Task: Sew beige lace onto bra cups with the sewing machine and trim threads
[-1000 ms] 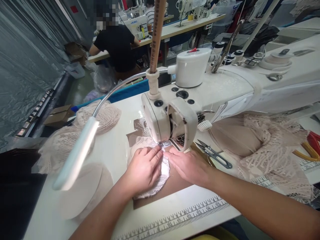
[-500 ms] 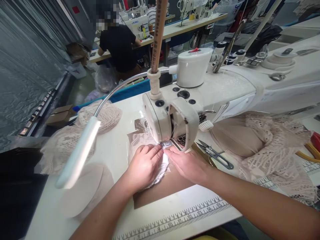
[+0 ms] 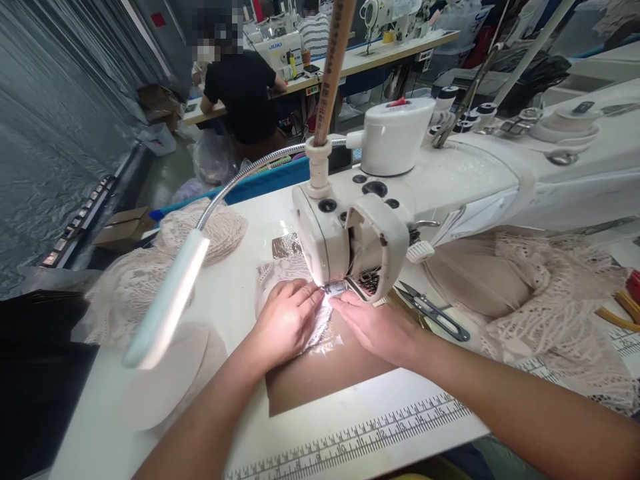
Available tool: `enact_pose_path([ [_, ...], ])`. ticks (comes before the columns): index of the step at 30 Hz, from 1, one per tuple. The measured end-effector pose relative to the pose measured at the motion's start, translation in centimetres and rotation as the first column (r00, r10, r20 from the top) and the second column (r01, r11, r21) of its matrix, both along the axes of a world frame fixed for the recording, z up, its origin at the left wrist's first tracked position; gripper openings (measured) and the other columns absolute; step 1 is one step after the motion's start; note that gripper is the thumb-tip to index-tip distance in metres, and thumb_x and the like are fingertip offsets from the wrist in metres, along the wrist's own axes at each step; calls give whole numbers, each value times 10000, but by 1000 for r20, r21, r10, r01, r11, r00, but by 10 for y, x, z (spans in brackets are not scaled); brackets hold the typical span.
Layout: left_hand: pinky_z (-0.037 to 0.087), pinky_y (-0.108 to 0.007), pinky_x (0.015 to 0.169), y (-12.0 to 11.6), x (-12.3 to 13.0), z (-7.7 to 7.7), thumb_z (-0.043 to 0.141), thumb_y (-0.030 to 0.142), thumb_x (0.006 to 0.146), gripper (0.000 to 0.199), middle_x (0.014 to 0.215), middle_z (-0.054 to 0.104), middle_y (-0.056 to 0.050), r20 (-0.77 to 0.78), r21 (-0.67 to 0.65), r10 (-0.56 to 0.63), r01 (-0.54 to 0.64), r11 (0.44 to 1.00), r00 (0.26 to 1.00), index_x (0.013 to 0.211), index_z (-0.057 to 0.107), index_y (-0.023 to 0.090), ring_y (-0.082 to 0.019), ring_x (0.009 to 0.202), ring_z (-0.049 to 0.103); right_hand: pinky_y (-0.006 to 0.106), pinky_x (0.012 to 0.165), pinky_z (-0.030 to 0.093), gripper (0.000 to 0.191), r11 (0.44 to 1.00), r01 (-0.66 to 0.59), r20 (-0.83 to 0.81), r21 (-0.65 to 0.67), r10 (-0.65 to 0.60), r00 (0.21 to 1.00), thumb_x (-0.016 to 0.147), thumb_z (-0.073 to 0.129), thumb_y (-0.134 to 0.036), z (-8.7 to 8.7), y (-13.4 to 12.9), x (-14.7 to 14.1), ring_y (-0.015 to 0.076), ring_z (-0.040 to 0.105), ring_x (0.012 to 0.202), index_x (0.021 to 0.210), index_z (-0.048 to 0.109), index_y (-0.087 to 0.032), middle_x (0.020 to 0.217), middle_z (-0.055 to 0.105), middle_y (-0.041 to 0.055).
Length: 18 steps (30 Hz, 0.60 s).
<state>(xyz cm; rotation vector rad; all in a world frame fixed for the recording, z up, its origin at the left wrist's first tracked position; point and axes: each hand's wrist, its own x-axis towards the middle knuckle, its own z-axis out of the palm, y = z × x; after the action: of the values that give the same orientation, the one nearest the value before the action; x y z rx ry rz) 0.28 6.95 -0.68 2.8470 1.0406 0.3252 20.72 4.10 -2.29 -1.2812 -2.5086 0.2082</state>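
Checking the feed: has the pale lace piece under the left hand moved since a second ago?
Yes: the pale lace piece's near edge has moved away from the ruler, toward the sewing machine head, baring more brown patch.

The lace piece (image 3: 283, 270) is partly covered by the left hand (image 3: 285, 321); the needle cannot be made out. Both forearms (image 3: 200, 407) and the sewing machine (image 3: 465, 160) are cut off by the frame's edges, as is a yellow-handled item (image 3: 619, 319). A co-worker's head (image 3: 217, 33) is blurred.

Mid-frame, we see the white lace piece (image 3: 321, 327) lying farther up, toward the sewing machine (image 3: 325, 247); less shows beside our left hand (image 3: 287, 320), baring more brown sheet (image 3: 320, 380) below.
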Motion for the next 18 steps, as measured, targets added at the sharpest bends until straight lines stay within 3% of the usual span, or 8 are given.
enact_pose_path([
  [8, 400, -455, 881, -5, -4, 0, 429, 275, 906, 355, 1221, 582, -146, -18, 23, 42, -42, 999, 999, 1213, 556, 150, -289, 1054, 498, 319, 755, 456, 316, 999, 40, -27, 25, -39, 999, 849, 417, -76, 2, -1, 1, 203, 586, 854, 1050, 640, -172, 906, 646, 75],
  [14, 371, -462, 925, -11, -4, 2, 440, 351, 892, 395, 1258, 537, -143, -4, -39, 12, -12, 999, 1000, 1217, 547, 154, -289, 1071, 488, 330, 740, 451, 296, 995, 103, -63, -1, -103, 993, 864, 429, -108, 3, -2, 1, 212, 591, 858, 1092, 608, -171, 916, 659, 70],
  [18, 369, -450, 935, -12, -4, 3, 448, 333, 893, 379, 1223, 552, -137, 39, -45, -10, 12, 999, 999, 1209, 552, 151, -272, 1063, 493, 323, 747, 438, 294, 997, 80, -70, -4, -80, 994, 861, 426, -103, 3, -2, 1, 208, 584, 857, 1080, 608, -179, 910, 654, 66],
])
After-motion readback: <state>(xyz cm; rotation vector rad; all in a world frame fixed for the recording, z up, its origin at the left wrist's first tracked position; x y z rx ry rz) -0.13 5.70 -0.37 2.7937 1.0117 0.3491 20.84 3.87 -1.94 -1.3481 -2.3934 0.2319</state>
